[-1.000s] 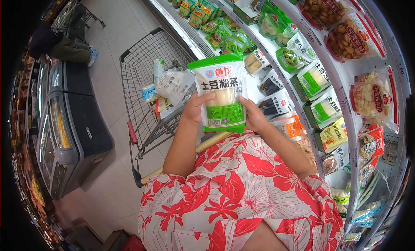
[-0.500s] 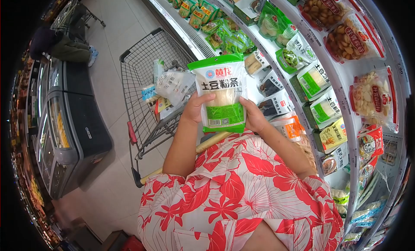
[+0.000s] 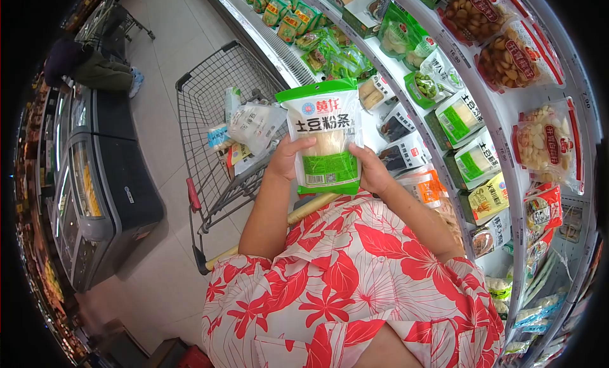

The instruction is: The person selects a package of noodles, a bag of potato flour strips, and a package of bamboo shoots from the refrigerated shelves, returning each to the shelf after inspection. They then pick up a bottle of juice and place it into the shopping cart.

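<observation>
A green and white bag of potato noodles (image 3: 323, 124) is held upright in front of my chest, its printed front facing me. Pale noodles show through its clear window. My left hand (image 3: 288, 155) grips the bag's left edge, with the thumb lying across the front. On the opposite edge, my right hand (image 3: 370, 168) holds it with the thumb on the front. The other fingers of both hands are hidden behind the bag. Just beyond my left hand stands a wire shopping cart (image 3: 196, 114) with several packages (image 3: 254, 124) in it.
On the right, a refrigerated shelf (image 3: 406, 92) carries several rows of packaged food, including similar green and white noodle bags (image 3: 458, 119). Dark freezer cases (image 3: 120, 197) line the left side of the tiled aisle (image 3: 162, 57). Another person (image 3: 101, 70) is at the upper left beside a cart.
My right thumb has shifted slightly on the bag's edge. The bag, my left hand and the cart stay where they were.
</observation>
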`<control>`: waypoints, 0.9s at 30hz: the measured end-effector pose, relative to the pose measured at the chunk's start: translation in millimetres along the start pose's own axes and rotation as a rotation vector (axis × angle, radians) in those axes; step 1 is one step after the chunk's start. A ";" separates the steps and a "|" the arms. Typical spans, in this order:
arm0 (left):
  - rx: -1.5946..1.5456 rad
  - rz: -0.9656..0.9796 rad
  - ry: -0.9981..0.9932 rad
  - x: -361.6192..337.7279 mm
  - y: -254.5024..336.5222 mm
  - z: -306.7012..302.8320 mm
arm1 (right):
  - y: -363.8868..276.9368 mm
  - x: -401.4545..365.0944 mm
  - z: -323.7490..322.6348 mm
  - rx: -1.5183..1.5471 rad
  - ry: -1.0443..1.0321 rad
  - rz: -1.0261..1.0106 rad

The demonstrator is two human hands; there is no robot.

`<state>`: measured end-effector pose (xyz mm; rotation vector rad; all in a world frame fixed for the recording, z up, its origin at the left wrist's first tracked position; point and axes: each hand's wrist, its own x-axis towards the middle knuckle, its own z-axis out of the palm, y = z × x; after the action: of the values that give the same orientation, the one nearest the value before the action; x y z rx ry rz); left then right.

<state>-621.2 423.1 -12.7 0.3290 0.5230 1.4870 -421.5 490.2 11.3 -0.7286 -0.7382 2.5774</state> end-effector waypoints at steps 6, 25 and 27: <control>0.007 0.000 -0.005 0.0 0.6 1.7 | 0.8 -0.1 -2.1 0.001 -0.013 -0.012; 0.035 -0.001 0.040 0.5 -3.1 -0.9 | -0.7 -3.9 2.5 -0.029 0.028 -0.023; 0.006 -0.011 0.004 -0.9 1.6 10.8 | 2.4 -2.6 -0.6 -0.061 0.027 -0.069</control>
<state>-616.9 423.5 -2.5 0.3274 0.5326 1.4758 -419.6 487.4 10.5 -0.7419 -0.8217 2.4876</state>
